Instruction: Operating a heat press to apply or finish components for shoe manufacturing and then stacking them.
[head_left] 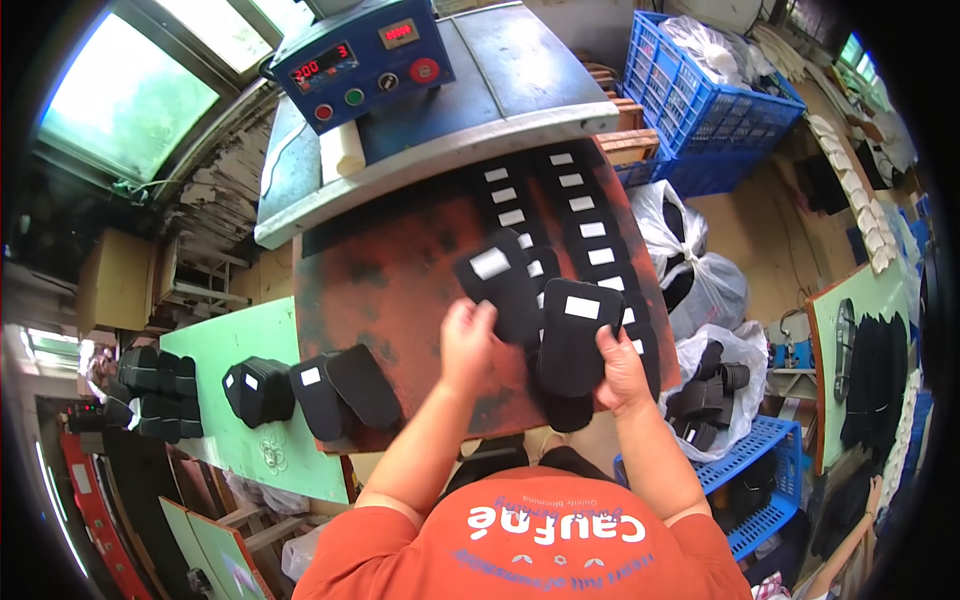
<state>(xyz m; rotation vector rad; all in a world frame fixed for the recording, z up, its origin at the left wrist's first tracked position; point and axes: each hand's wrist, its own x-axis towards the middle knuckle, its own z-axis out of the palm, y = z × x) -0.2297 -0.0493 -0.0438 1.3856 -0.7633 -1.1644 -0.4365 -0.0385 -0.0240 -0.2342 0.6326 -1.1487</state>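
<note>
My left hand (468,345) is closed, its fingertips at the lower left edge of a black rounded pad (512,298) with a white label. That pad is tilted and appears lifted over the others. Between the thumb and fingers of my right hand (622,372) is another black pad (578,345), its white label facing up. Beneath and beyond them, two columns of overlapping black pads (592,245) with white labels run along the right side of a reddish-brown board (390,270). Two more black pads (362,385) lie at the board's near left corner.
A heavy machine plate (540,70) with a blue control box (350,65) stands beyond the board. On a green table (215,350) at left sit stacked black pads (260,390). Blue crates (690,110) and stuffed plastic bags (700,280) are at right.
</note>
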